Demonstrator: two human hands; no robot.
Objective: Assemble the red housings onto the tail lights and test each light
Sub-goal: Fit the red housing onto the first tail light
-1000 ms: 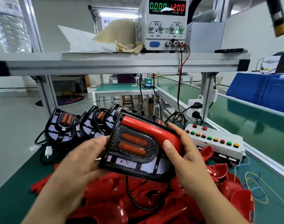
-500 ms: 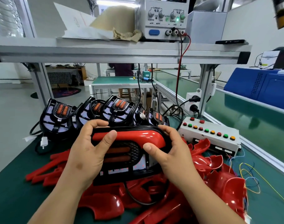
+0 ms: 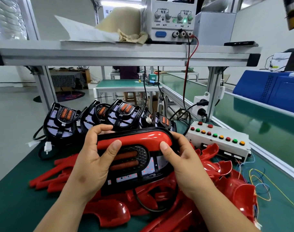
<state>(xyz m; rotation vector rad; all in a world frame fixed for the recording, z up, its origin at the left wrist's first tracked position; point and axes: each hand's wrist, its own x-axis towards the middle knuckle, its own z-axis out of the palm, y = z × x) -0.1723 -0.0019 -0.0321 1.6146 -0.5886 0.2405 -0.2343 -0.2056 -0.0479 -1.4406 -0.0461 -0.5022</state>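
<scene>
I've swung the black tail light [image 3: 131, 158] level over the loose housings [image 3: 112, 213]. My left hand [image 3: 92, 158] and right hand [image 3: 184, 161] clamp its ends, thumbs pressing the glossy curved red housing [image 3: 136, 139].

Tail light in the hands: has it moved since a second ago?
Yes. The tail light has dropped and levelled: it hid the right end of the row of lights behind it, and now sits below that row, red housing horizontal.
</scene>
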